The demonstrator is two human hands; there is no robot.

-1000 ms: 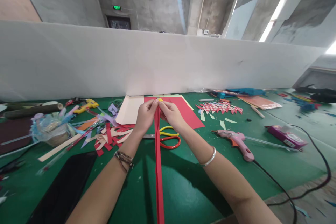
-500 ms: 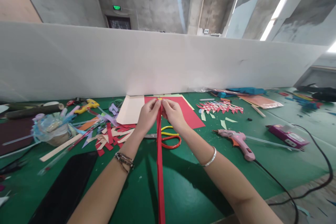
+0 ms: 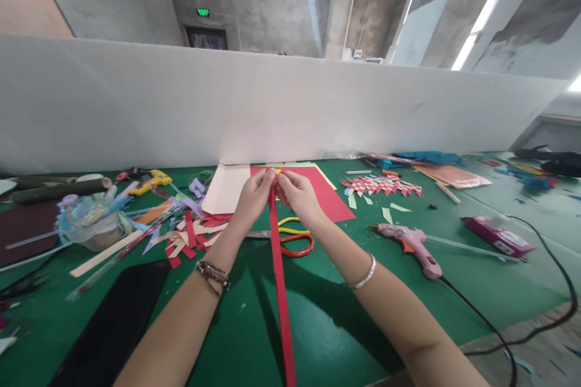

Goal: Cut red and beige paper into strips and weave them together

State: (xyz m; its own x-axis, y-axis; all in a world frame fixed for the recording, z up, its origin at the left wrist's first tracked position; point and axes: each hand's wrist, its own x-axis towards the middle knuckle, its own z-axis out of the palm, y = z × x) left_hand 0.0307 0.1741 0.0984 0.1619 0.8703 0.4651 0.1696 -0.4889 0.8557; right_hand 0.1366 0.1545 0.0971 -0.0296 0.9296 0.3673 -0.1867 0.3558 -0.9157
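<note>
My left hand (image 3: 253, 198) and my right hand (image 3: 297, 196) meet above the middle of the table, fingertips pinched together. Between them is the upper end of a long red paper strip (image 3: 278, 278), which hangs down toward me past the bottom edge of the view. A small yellow piece (image 3: 278, 171) peeks out at the fingertips; its shape is mostly hidden. Below the hands lie scissors (image 3: 297, 246) with one yellow and one red handle loop, partly covered by the strip. Behind the hands, a red paper sheet (image 3: 333, 202) and a cream sheet (image 3: 226, 187) lie flat.
Red and cream paper scraps (image 3: 186, 242) are heaped at left, near a black flat object (image 3: 120, 314). A pink glue gun (image 3: 415, 245) with a trailing cord lies right, by a purple box (image 3: 499, 236) and woven red-white paper pieces (image 3: 381, 185). A white partition (image 3: 281, 109) rises behind.
The strip's lower end has swung slightly to the right. My hands stay together at nearly the same spot, and a little more of the yellow piece shows.
</note>
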